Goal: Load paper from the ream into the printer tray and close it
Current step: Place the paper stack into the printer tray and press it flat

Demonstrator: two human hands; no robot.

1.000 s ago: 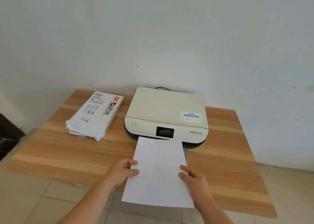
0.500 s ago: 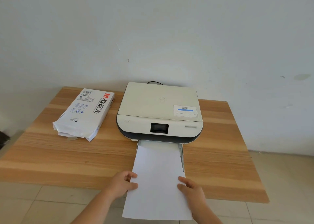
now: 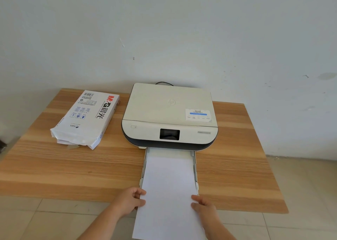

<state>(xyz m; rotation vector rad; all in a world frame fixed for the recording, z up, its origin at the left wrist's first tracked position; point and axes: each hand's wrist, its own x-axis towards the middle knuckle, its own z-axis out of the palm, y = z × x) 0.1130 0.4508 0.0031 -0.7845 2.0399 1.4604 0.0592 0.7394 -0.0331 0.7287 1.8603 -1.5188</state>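
Wooden table (image 3: 54,167) against a pale wall. Printer (image 3: 169,116) at the back, tray (image 3: 194,164) pulled out toward the near edge. Paper (image 3: 169,194) lies partly in the tray, near end overhanging. Left hand (image 3: 130,201) and right hand (image 3: 204,206) each pinch a side edge. Opened ream (image 3: 87,119) sits left of the printer.

Even, soft daylight; faint shadow behind printer (image 3: 169,116) on wall (image 3: 164,30); sharp focus; slight wide-angle bowing at edges.
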